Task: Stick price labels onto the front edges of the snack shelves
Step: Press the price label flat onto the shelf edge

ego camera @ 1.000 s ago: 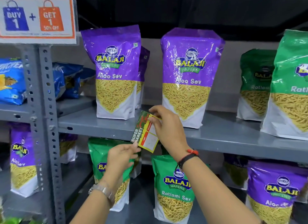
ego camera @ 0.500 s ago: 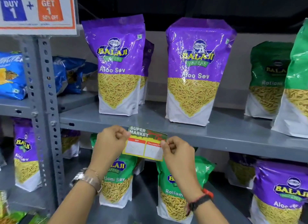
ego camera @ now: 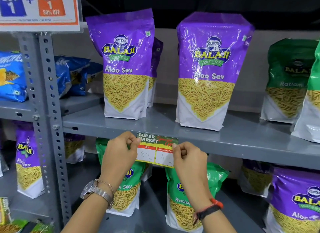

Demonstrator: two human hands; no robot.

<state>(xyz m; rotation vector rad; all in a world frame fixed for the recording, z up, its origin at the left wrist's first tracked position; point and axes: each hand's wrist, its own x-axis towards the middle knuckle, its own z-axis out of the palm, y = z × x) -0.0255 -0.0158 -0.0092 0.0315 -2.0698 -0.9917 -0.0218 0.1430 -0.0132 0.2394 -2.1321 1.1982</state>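
I see my left hand [ego camera: 121, 151] and right hand [ego camera: 188, 156] each pinching a side of the green-and-yellow paper price label [ego camera: 156, 150]. Its top lies against the grey metal shelf's front edge [ego camera: 242, 142].

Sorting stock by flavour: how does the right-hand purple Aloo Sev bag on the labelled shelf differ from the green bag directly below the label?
The Aloo Sev bag is purple; the Ratlami Sev bag is green. The Aloo Sev bag stands on the shelf in full view; the Ratlami Sev bag sits one level down, partly hidden by the right hand. Both are upright Balaji pouches picturing yellow sev.
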